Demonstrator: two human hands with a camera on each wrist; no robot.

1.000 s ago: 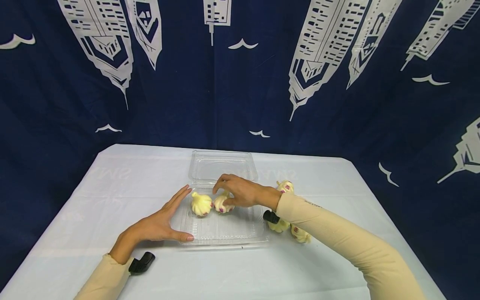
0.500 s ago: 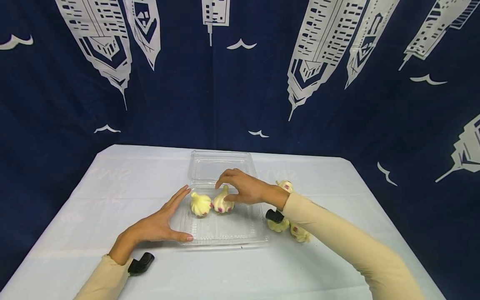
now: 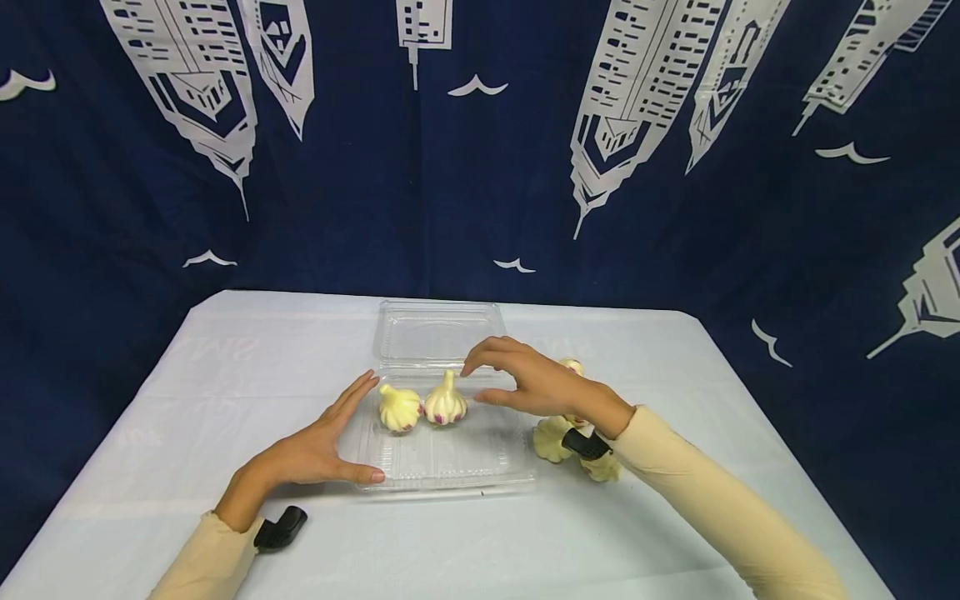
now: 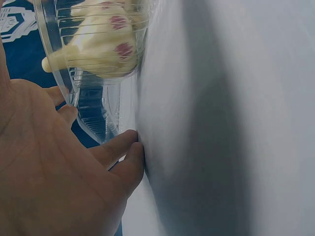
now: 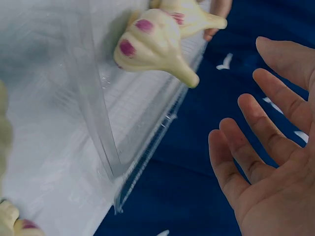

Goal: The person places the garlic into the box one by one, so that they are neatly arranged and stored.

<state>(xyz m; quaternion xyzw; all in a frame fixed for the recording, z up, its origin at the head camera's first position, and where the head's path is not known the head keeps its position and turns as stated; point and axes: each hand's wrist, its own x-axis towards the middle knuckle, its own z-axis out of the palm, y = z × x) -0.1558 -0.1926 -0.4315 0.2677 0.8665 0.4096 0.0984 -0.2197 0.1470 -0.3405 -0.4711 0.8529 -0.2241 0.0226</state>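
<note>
Two garlic bulbs, a yellowish one point(image 3: 400, 410) and a paler one with purple patches point(image 3: 446, 404), stand side by side in a clear plastic container point(image 3: 465, 458). Its hinged lid point(image 3: 438, 333) lies open on the far side. My left hand point(image 3: 318, 450) is spread along the container's left side; in the left wrist view its fingers point(image 4: 125, 147) meet the container and the cloth. To the right of the paler bulb hovers my right hand point(image 3: 532, 379), fingers loosely bent and holding nothing. The right wrist view shows its fingers point(image 5: 266, 115) apart from both bulbs.
Right of the container, loose garlic bulbs point(image 3: 551, 439) lie on the white-covered table point(image 3: 300, 550), partly hidden by my right wrist and its black camera point(image 3: 587, 444). A dark blue curtain point(image 3: 420, 183) with white building prints hangs behind the table.
My right hand has let go of the paler garlic bulb and moved right, away from it. The bulb now stands upright beside the yellowish one. The left hand has stayed in place.
</note>
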